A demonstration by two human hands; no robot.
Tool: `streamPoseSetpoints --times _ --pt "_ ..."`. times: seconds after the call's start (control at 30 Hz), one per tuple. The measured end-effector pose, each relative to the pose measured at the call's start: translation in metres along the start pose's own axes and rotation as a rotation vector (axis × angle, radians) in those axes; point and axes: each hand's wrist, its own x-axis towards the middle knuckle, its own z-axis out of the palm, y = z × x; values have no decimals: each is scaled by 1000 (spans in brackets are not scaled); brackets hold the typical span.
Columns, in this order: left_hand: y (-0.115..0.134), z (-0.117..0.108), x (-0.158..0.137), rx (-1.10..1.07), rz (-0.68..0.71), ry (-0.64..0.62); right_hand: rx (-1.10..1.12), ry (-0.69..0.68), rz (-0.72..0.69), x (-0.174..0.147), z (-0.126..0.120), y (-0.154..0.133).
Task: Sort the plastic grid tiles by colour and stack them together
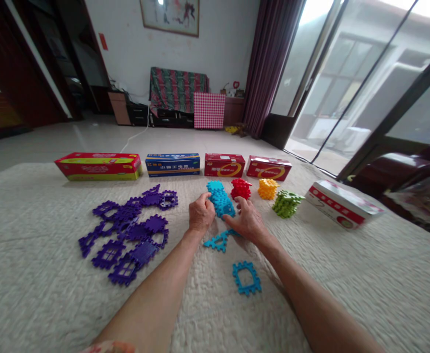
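A leaning stack of light blue interlocking tiles [220, 200] lies between my two hands. My left hand [202, 213] is closed, its curled fingers gripping the stack's left side. On the right side, my right hand [248, 218] holds the stack's near end between thumb and fingers. Just below my right hand lie light blue triangular tiles [218, 242], partly covered by it. Nearer to me, a light blue square frame tile [246, 278] lies flat. A red tile stack [240, 189] stands right behind my right fingers.
Purple tiles [141, 252] lie scattered at the left. Yellow [268, 189] and green tile stacks [287, 204] stand at the right. Behind are a long red-yellow box [99, 166], a blue box [173, 165] and two red boxes [224, 165]; a white-red box [342, 203] sits far right.
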Motion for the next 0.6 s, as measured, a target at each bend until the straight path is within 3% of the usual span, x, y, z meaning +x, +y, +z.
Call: streamPoseSetpoints --times 0.2,0.6 --pt "-4 5 2 -36 5 -23 -100 -76 25 -1 -6 -11" --pt "-5 5 1 -54 12 -64 -149 -68 41 -2 -5 -18"
